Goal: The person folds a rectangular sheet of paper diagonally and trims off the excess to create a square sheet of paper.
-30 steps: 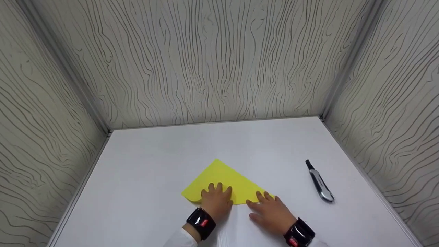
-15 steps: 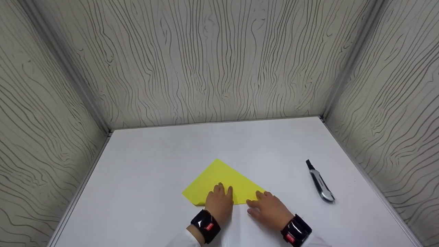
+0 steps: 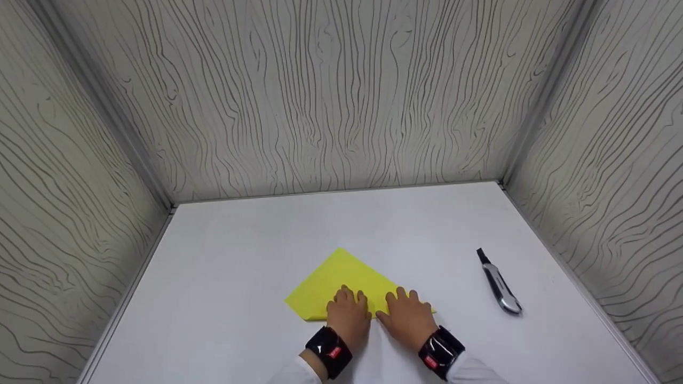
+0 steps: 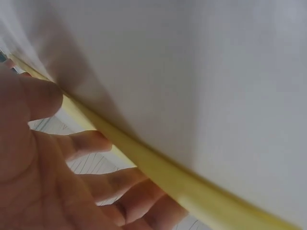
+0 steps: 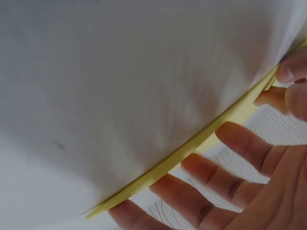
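A sheet of yellow paper (image 3: 341, 272), folded over along its near edge, lies on the white table. My left hand (image 3: 349, 317) rests on the middle of that near edge, its fingertips pressing the paper (image 4: 158, 163) in the left wrist view. Just to the right, my right hand (image 3: 408, 320) presses the paper's right part with spread fingers; its thumb is close to the left thumb. In the right wrist view the right fingertips (image 5: 194, 165) touch the folded strip (image 5: 182, 151). The paper's right corner peeks out beyond the right hand.
A box cutter (image 3: 500, 282) with a silver and black handle lies on the table (image 3: 240, 256) at the right, apart from the paper. Wood-patterned panels (image 3: 341, 96) enclose the table at the back and both sides.
The paper's lifted near-left edge now lies flatter. My left hand has slid slightly right, and my right hand has shifted left along the near edge, bringing the hands closer together.
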Demonstrator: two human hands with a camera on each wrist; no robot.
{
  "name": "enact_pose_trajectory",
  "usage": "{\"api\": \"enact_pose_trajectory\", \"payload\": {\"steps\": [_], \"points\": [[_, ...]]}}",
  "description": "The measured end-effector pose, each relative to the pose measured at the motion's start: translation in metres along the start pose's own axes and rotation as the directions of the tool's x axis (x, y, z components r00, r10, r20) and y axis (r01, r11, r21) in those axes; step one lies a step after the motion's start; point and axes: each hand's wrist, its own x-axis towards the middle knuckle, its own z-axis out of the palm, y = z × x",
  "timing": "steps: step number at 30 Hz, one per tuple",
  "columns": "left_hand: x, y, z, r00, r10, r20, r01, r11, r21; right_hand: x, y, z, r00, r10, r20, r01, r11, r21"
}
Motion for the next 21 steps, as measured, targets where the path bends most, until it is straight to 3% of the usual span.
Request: {"api": "enact_pose_trajectory", "payload": {"steps": [5, 10, 17, 21], "points": [[-0.001, 0.0, -0.005, 1.0, -0.003, 0.006, 0.003, 1.0, 0.009, 0.003, -0.003, 0.003, 1.0, 0.005, -0.009, -0.005, 0.998, -0.057], [0.0, -0.002, -0.007, 1.0, 0.011, 0.011, -0.011, 1.0, 0.013, 0.003, -0.006, 0.004, 1.0, -0.007, 0.006, 0.007, 1.0, -0.025], [-0.004, -0.004, -0.007, 0.999, 0.015, -0.047, -0.015, 1.0, -0.006, 0.001, -0.014, 0.007, 0.994, -0.081, -0.074, 0.074, 0.994, -0.084], [-0.005, -0.005, -0.011, 0.999, 0.028, -0.027, -0.028, 1.0, -0.012, 0.001, -0.014, 0.005, 0.997, -0.066, -0.029, 0.065, 0.996, -0.055]]}}
